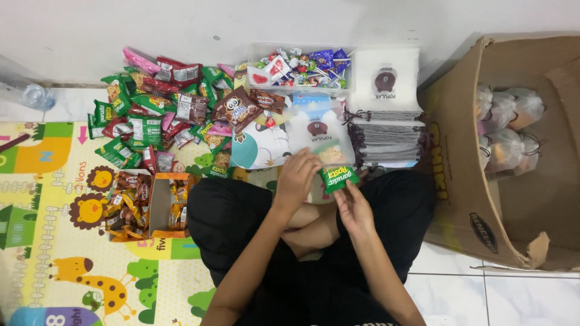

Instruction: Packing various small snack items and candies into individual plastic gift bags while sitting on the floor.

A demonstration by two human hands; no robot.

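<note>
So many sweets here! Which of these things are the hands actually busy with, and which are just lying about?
In use:
- left hand on the clear bag
- right hand holding the green packet

Lying about:
- snack pile
- lollipop tub
- stack of empty bags
- orange box
- cardboard box with filled bags
- bottle
- play mat

We see a heap of snack packets [160,111] in green, red and brown lying on a colourful play mat [54,241] printed with lions and a giraffe. An open orange carton [158,205] of small sweets lies on the mat. A clear tub of lollipops [302,65] stands by the white wall, with a stack of white drawstring pouches [386,115] just beside it. A big cardboard box [477,199] at the side holds filled, tied bags [507,127]. A plastic bottle [27,93] lies on the tiled floor.
</note>
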